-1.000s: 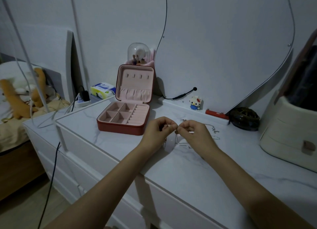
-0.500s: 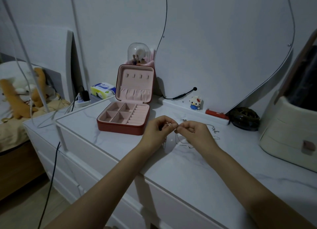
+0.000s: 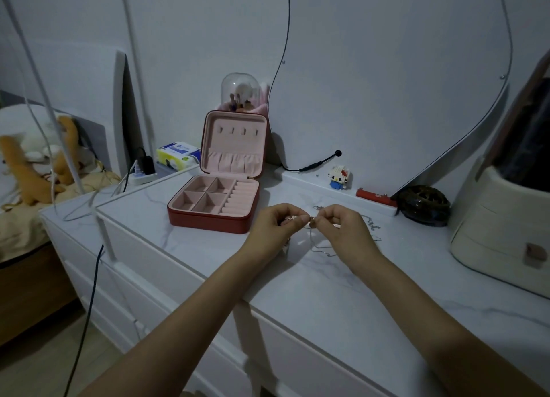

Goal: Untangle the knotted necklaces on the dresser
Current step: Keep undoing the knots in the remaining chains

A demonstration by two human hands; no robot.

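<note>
We see both hands raised just above the white marble dresser (image 3: pixel 342 301), fingertips nearly meeting. The left hand (image 3: pixel 275 228) and right hand (image 3: pixel 346 233) each pinch the knotted necklaces (image 3: pixel 320 249) with curled fingers; thin chain loops hang between them and trail onto the surface. An open red jewelry box (image 3: pixel 218 204) sits near, to the left.

A red jewellery box (image 3: pixel 212 218) lined in pink sits on the white grey-veined marble dresser (image 3: pixel 327 295).
</note>
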